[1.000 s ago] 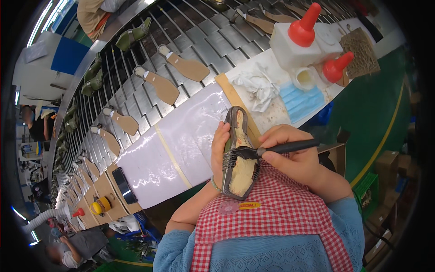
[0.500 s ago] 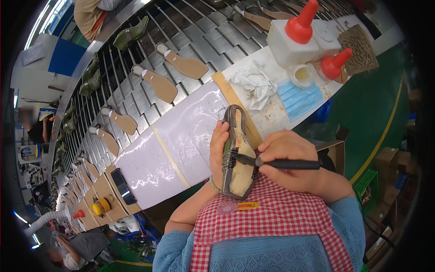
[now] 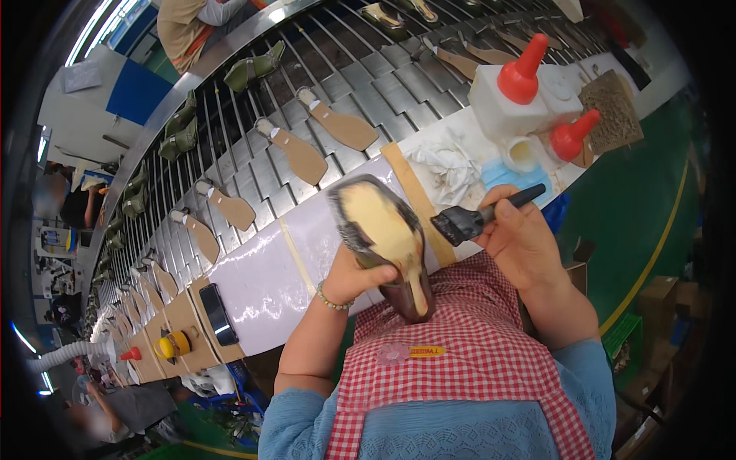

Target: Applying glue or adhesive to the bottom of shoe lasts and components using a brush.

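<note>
While the left hand (image 3: pixel 349 280) grips a dark shoe with a cream-coloured underside (image 3: pixel 383 218), thumb across its narrow middle, the right hand (image 3: pixel 523 239) pinches a flat black brush with a slim dark handle (image 3: pixel 460 225). The shoe, underside up, hangs above the near side of the pale desk (image 3: pixel 425 132), its narrow end over a red-and-white checked apron (image 3: pixel 452 368). The bristles are just beside its right edge, apart from it.

If the right hand drifts left, the bristles could smear the shoe's side; whether they are wet, I cannot tell. The left thumb, lying on the underside's rim, might be marked too. A swing toward the far right could let the handle knock the small open white jar (image 3: pixel 523 156). The left fingers are mostly hidden, so how firm that hold is stays unclear.

Half a second earlier, the bristles lie on the underside and the wide end is near; now the brush is clear, and the wide end points far left, blurred.
</note>
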### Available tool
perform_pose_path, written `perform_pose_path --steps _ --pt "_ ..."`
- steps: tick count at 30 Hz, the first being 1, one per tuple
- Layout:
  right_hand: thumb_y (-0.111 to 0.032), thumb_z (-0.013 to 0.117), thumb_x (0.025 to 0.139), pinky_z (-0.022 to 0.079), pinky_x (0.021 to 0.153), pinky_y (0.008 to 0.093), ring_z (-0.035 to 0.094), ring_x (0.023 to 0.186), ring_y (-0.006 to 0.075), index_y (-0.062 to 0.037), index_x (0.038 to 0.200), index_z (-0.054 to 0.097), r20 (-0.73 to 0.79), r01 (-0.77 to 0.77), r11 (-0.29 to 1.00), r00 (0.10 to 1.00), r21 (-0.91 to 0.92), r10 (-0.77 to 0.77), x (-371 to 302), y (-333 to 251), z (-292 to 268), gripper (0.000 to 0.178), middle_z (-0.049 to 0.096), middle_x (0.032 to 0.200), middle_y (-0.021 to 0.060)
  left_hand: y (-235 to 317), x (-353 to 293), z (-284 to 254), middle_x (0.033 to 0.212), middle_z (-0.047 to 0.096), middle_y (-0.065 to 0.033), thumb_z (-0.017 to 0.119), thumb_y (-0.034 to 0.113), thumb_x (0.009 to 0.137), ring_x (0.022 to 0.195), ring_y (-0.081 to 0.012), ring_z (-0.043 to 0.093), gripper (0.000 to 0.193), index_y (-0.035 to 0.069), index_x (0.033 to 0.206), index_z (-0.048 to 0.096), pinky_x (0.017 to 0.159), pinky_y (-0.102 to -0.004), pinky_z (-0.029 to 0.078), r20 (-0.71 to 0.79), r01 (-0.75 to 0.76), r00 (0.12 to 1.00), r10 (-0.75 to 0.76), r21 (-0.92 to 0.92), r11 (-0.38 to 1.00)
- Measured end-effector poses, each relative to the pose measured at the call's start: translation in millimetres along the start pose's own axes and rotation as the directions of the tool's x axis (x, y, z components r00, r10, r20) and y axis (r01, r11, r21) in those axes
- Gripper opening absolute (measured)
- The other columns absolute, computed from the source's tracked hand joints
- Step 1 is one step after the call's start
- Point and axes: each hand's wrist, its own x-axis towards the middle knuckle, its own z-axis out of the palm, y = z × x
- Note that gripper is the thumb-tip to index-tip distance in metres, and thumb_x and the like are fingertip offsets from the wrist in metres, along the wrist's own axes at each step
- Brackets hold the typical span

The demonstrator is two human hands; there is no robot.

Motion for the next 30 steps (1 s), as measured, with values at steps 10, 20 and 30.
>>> perform_pose_path --steps 10,20,30 --pt "-0.004 0.071 0.079 0.048 0.079 0.0277 0.062 0.09 0.0183 -0.0004 0.095 0.061 0.305 0.506 0.528 0.853 -0.682 -0.423 -7 26 10 0.02 0.064 0.099 0.0129 17 7 26 0.11 0.062 -0.0065 0.081 0.016 0.068 0.101 -0.0149 0.057 0.057 0.001 0.117 0.056 0.089 -0.0307 0.047 0.247 0.087 0.962 -0.115 0.123 0.989" --pt "-0.003 0.075 0.072 0.051 0.071 0.0296 0.065 0.082 0.0231 -0.0015 0.086 0.062 0.499 0.598 0.293 0.793 -0.746 -0.348 -13 15 15 0.019 0.065 0.088 0.0124 8 1 27 0.109 0.063 -0.0064 0.081 0.015 0.068 0.101 -0.0147 0.058 0.056 0.0 0.117 0.058 0.089 -0.0304 0.047 0.254 0.131 0.956 -0.147 0.082 0.988" --pt "-0.001 0.072 0.075 0.048 0.071 0.0272 0.062 0.08 0.0166 0.0003 0.087 0.063 0.407 0.462 0.552 0.885 -0.695 -0.228 -6 6 10 0.015 0.065 0.088 0.0103 8 1 26 0.111 0.062 -0.007 0.082 0.017 0.066 0.102 -0.015 0.057 0.061 -0.001 0.119 0.055 0.09 -0.0303 0.046 0.306 0.145 0.938 -0.162 0.078 0.986"
